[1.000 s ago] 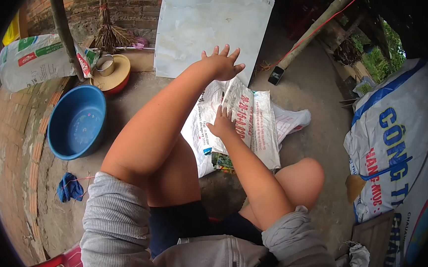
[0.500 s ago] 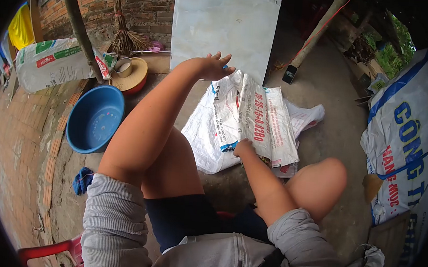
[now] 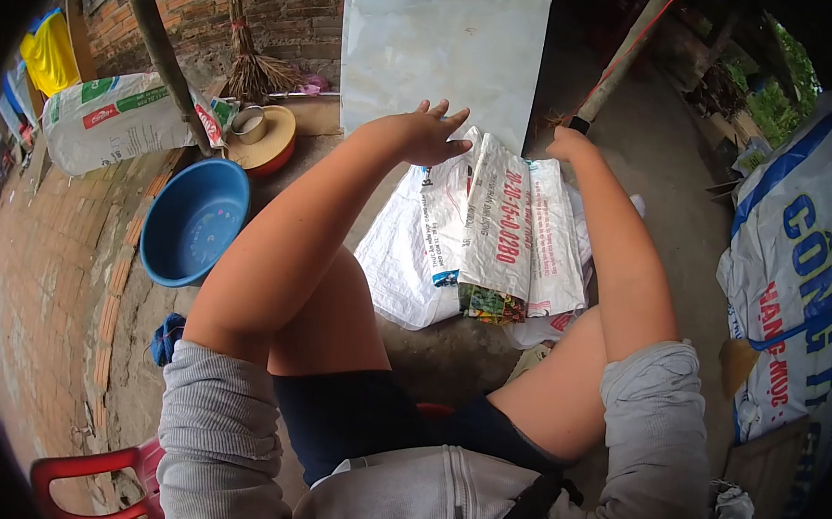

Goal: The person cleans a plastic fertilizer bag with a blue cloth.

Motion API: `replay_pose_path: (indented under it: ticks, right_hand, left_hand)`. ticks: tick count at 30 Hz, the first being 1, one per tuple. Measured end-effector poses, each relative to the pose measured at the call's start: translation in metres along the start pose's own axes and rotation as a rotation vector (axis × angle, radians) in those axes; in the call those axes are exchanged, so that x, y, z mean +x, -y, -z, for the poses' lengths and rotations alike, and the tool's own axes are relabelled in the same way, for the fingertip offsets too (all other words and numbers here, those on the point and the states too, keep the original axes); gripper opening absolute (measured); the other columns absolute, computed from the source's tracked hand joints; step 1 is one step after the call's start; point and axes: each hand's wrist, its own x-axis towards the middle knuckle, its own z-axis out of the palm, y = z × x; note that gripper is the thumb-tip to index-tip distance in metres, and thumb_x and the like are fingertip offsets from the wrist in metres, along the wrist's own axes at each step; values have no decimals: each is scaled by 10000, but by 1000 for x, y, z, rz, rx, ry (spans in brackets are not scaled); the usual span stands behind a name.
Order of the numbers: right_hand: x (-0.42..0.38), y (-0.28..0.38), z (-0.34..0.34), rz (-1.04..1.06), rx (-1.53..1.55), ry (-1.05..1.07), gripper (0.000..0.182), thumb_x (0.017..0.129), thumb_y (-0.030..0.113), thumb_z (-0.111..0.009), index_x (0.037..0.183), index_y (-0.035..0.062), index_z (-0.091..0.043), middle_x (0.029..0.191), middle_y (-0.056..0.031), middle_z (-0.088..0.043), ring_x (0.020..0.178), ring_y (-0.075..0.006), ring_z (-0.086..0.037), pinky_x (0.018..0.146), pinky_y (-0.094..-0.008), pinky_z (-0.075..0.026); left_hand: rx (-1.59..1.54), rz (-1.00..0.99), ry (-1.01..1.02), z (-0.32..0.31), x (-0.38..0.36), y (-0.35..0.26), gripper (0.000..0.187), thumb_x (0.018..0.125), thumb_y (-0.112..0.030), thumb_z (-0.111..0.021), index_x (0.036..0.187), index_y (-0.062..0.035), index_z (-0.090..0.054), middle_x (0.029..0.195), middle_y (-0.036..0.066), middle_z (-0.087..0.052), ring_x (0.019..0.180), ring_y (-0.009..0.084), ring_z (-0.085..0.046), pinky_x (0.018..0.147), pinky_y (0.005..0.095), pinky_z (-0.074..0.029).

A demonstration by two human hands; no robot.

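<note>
A white printed sack [image 3: 501, 217] with red lettering lies folded in front of me, on top of other white sacking [image 3: 390, 282]. My left hand [image 3: 428, 133] is open with fingers spread, over the sack's far left corner. My right hand [image 3: 569, 146] reaches to the far right corner, its fingers curled; I cannot tell what they hold. Just behind it shows a small black object [image 3: 579, 124] at the foot of a wooden pole [image 3: 633, 53]. Green and yellow patterned material [image 3: 492, 303] peeks out under the sack's near edge.
A pale board [image 3: 440, 59] stands beyond the sack. To the left are a blue basin [image 3: 194, 225], a straw hat [image 3: 268, 133] with a metal cup [image 3: 249, 124] on it, and a broom [image 3: 254, 67]. A large lettered sack [image 3: 797, 257] stands at right, a red chair [image 3: 97, 478] at lower left.
My right hand has moved from the sack's near edge to its far right corner, uncovering the patterned material. My left hand stays by the far left corner; the view has shifted slightly.
</note>
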Motion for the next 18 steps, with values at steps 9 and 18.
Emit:
replay_pose_path:
  ticks: [9,18]
  right_hand:
    - [-51,45,-191,-251,-15,374,992,772,302,-671,1528,28,-91,1510,-211,-328,1340,-350,-425,1014,-591,-409]
    - [-11,28,-245,127,202,485,865,766,378,-685,1460,12,-320,1340,-208,-545,1196,-314,-571,971,-408,-476]
  left_hand:
    - [194,-154,71,-19,11,-15,700,988,-568,-341,1543,-190,-144,1581,194,-151,1452,408,-146,1173,516,-208]
    - [655,-200,390,-24,54,-2,683,982,-536,-397,1540,-218,-166,1582,156,-185,1457,358,-181,1180,491,-210]
